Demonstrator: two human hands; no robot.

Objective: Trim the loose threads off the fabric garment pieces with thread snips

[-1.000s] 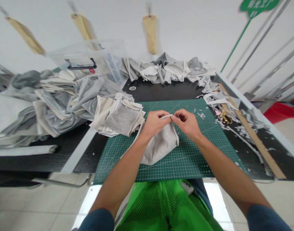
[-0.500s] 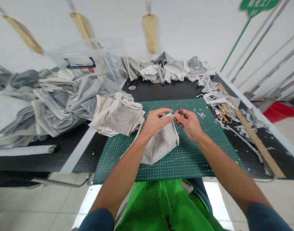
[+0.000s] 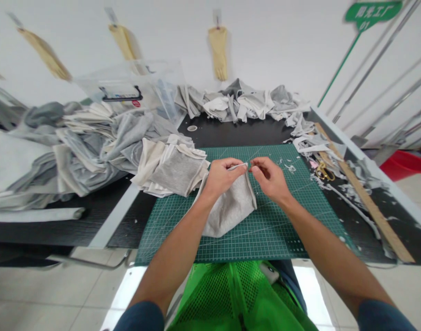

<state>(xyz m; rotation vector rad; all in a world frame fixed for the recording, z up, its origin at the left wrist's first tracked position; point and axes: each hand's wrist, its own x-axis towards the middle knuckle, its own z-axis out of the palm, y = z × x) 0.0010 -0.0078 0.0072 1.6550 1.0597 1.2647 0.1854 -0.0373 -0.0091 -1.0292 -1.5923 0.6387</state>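
- Since the earlier frame, the right hand (image 3: 270, 179) has drawn slightly away from the grey cloth (image 3: 233, 211); the thin dark tip that rose from its fingers no longer shows clearly.
- One left hand (image 3: 224, 178) pinches the cloth's upper edge between thumb and fingers, above the cutting mat (image 3: 279, 225).
- Right fingers are curled just beside the cloth's corner; whether they grip anything, I cannot tell.
- Cloth hangs down over the mat's middle, partly hidden by the left hand and forearm.
- One stack of cut pieces (image 3: 178, 170) overlaps the mat's upper-left corner; its layers cannot be counted.
- Right of the mat: one pair of gold-handled scissors (image 3: 324, 172), partly hidden among scraps.
- Beyond the mat, three gloves (image 3: 218, 53) hang, plus a fourth cut off.
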